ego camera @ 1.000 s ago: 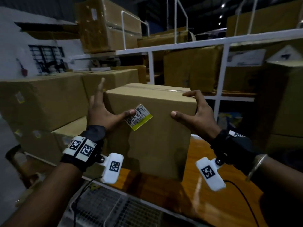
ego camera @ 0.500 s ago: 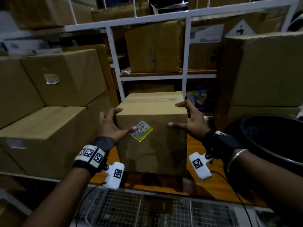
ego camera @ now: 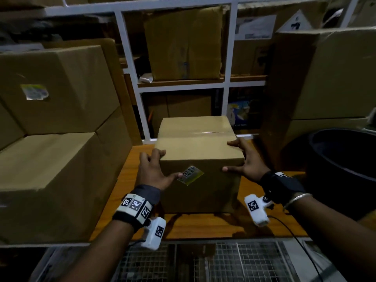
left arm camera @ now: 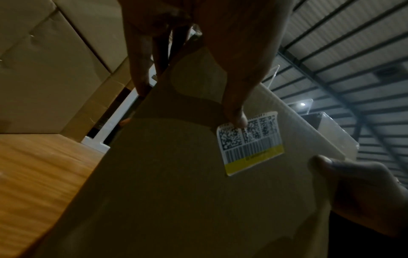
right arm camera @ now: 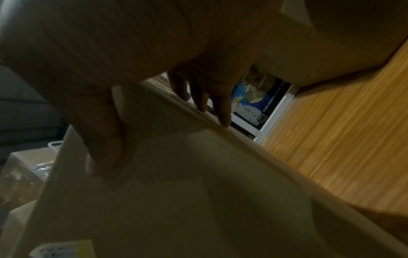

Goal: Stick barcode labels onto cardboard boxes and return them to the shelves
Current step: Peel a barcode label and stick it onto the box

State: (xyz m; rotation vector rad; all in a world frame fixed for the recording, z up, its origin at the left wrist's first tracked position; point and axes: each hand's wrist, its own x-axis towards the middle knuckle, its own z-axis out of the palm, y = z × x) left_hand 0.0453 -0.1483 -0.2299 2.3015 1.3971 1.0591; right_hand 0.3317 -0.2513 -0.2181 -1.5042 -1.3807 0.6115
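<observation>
A brown cardboard box (ego camera: 199, 143) stands on the orange wooden shelf board (ego camera: 264, 220), between bigger boxes. A white and yellow barcode label (ego camera: 190, 174) sticks on its front face, slightly askew. My left hand (ego camera: 154, 169) grips the box's left front corner, fingers over the top edge and thumb tip on the label's edge. My right hand (ego camera: 248, 161) grips the right front corner, fingers on top and thumb on the front. The left wrist view shows the label (left arm camera: 251, 144) with one corner lifted. The right wrist view shows the box (right arm camera: 176, 200) under my right hand (right arm camera: 110, 69).
Large cardboard boxes (ego camera: 50, 180) are stacked close on the left, one with a sticker. A tall box (ego camera: 325, 78) and a black tub (ego camera: 345, 159) stand on the right. White shelf posts (ego camera: 227, 58) and more boxes lie behind. A wire mesh surface (ego camera: 223, 261) runs below the shelf's front.
Both hands have carried the box down and deeper into the shelf bay, and it now rests on the wooden board. The grip on its corners is unchanged.
</observation>
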